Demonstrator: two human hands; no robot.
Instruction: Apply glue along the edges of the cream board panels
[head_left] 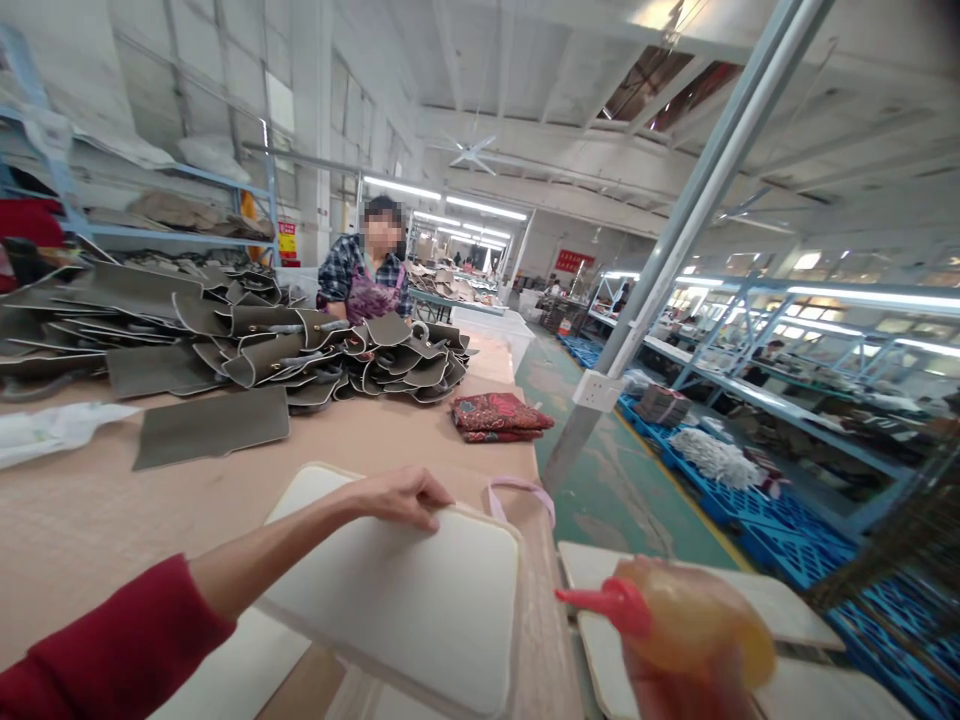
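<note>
With its fingers closed over the far edge, my left hand [405,497] grips a cream-coloured flat panel with rounded corners [442,610]. That panel is tilted above the table, and a similar sheet [240,660] lies beneath it on the left. At the lower right, my right hand [675,690] is wrapped round a squeeze bottle [697,610] of yellowish liquid. Its red nozzle [600,600] points left toward the panel. Bottle and right hand are somewhat blurred. More pale panels [810,610] lie beyond and below the bottle, off the table's right edge.
A large heap of grey-brown cut pieces [300,345] covers the table's far left. Folded red patterned cloth [499,415] and a pink strap [521,487] lie near the right edge. A person in a checked shirt [367,270] is behind the heap. A slanted metal post [660,270] stands right.
</note>
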